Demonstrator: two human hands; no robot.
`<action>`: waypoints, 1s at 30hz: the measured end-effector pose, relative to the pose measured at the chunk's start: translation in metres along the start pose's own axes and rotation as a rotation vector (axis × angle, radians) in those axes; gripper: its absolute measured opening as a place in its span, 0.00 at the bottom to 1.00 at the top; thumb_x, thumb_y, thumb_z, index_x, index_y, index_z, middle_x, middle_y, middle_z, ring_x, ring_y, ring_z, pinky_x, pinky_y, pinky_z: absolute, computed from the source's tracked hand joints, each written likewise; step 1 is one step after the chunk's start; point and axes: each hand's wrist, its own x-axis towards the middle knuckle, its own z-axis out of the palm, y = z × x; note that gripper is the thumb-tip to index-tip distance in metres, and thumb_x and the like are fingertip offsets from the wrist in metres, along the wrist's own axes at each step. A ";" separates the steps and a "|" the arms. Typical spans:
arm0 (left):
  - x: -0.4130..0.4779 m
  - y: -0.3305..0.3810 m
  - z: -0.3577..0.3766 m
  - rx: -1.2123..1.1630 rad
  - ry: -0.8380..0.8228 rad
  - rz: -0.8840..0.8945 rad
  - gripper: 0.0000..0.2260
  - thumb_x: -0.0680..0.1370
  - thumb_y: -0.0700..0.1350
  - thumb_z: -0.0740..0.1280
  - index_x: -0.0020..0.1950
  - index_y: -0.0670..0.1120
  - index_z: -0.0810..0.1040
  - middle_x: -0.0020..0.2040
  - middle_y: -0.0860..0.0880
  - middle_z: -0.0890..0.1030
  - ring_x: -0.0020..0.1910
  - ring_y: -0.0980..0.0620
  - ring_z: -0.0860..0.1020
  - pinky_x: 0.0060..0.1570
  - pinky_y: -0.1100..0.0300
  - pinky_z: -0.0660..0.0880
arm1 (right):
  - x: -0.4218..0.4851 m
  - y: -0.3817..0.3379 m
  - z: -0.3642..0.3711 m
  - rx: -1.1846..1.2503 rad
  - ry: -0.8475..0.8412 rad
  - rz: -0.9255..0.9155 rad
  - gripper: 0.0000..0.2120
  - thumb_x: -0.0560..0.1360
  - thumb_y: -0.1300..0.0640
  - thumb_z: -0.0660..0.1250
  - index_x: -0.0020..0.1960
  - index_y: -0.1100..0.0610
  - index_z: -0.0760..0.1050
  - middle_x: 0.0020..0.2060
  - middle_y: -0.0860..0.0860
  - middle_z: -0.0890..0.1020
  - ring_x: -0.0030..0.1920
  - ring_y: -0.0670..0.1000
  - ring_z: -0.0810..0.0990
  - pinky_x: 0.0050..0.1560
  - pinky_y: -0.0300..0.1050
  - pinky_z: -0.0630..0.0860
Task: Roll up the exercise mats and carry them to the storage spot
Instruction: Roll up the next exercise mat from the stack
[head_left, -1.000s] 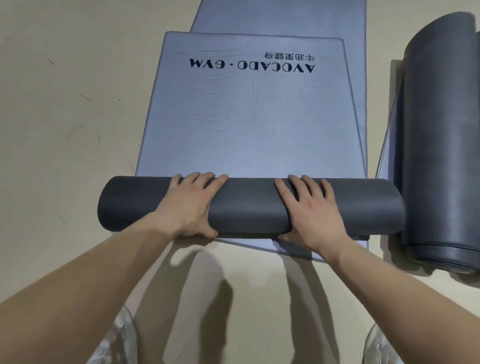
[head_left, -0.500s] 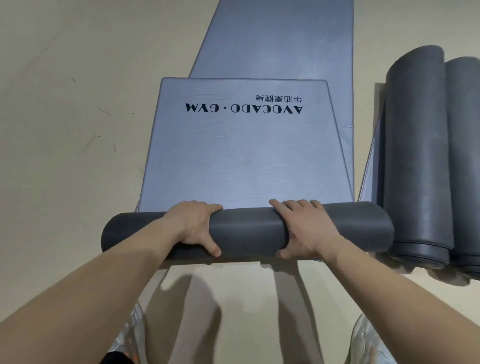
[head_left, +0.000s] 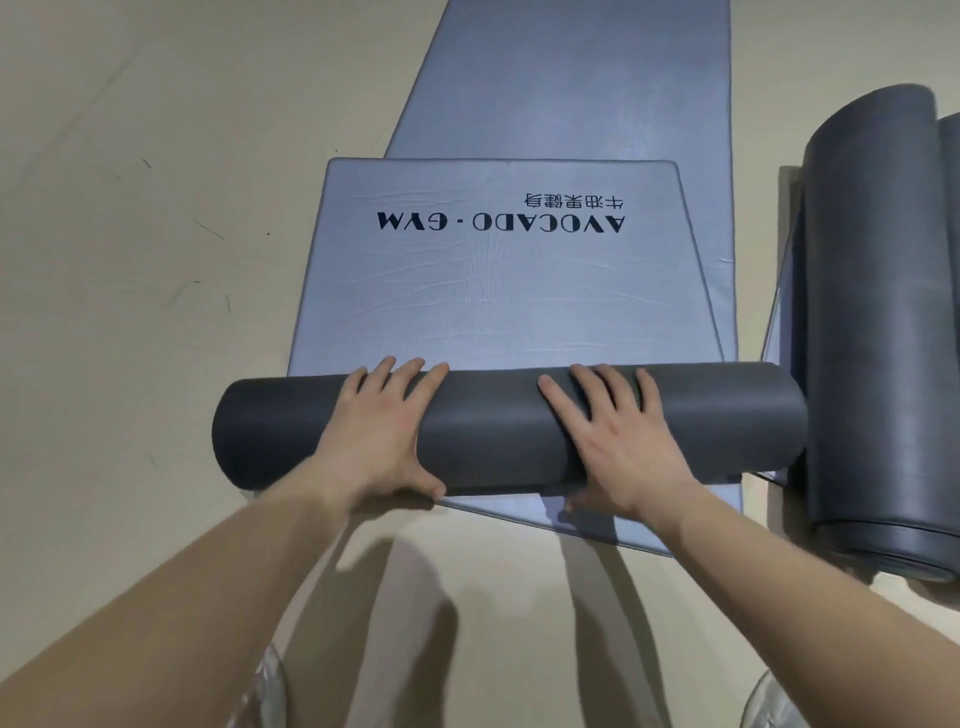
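Where the mats lie: smooth beige floor (head_left: 130, 260), faintly scuffed.
Lower mat (head_left: 571, 78): long, flat blue-grey sheet; could drag along under the rolling.
Printed mat (head_left: 493, 301): satiny, creased, rounded corners; far part lies flat.
Finished rolls (head_left: 883, 338): dark matte cylinders, close on the right; could snag the roll's end.
Roll (head_left: 493, 431): dark foam tube across the printed mat; uneven pressure would skew it.
Left hand (head_left: 379, 441), right hand (head_left: 618, 447): palms pressing on the roll, fingers spread, unclenched.

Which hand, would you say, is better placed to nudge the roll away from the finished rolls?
Probably right: the right hand rests on the roll nearer the finished rolls; the left hand lies farther.
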 end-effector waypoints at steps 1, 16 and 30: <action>0.012 -0.005 -0.007 -0.006 -0.024 0.017 0.64 0.58 0.76 0.72 0.82 0.54 0.40 0.83 0.49 0.51 0.82 0.43 0.49 0.79 0.43 0.49 | -0.001 -0.004 0.008 0.006 0.040 0.000 0.72 0.46 0.29 0.81 0.82 0.51 0.53 0.75 0.61 0.64 0.74 0.66 0.63 0.71 0.71 0.56; -0.026 0.009 0.002 -0.019 -0.219 0.118 0.54 0.56 0.72 0.72 0.77 0.58 0.53 0.69 0.54 0.70 0.62 0.45 0.73 0.63 0.45 0.68 | -0.001 -0.006 -0.029 0.192 -0.342 -0.140 0.57 0.52 0.31 0.76 0.75 0.42 0.54 0.63 0.50 0.74 0.59 0.58 0.76 0.62 0.56 0.71; -0.074 0.018 0.030 -0.072 0.133 -0.075 0.57 0.61 0.78 0.67 0.83 0.59 0.46 0.84 0.47 0.49 0.82 0.39 0.48 0.78 0.38 0.44 | -0.026 -0.014 -0.013 0.199 -0.079 -0.005 0.65 0.55 0.24 0.72 0.81 0.43 0.43 0.80 0.52 0.56 0.80 0.56 0.54 0.79 0.58 0.48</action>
